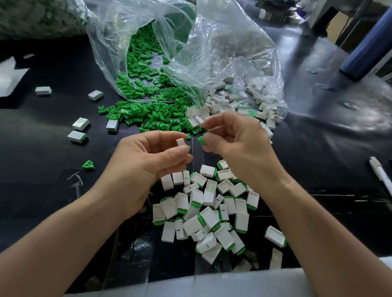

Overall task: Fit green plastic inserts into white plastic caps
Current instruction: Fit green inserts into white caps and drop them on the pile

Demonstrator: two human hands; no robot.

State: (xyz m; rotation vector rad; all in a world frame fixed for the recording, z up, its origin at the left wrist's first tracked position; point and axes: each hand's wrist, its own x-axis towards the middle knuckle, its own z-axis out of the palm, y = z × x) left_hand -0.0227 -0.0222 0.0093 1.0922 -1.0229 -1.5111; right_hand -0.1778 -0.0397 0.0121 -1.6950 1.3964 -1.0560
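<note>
Over the black table (46, 167): small white rectangular plastic cap (180, 141) and small green plastic insert (201, 140) sit just apart, above the pile of fitted caps (206, 214).
Risk: the insert may jam or seat crooked if it meets the cap's mouth tilted; so thin a pinch could drop it into the pile.
Left hand (155, 154): fingers curled, thumb and fingertips clamped on the cap.
Right hand (232, 142): thumb and forefinger pinch the insert, green end toward the cap.
Supply: heap of loose green inserts (153, 112) spills from the clear plastic bag (220, 47) beyond.
</note>
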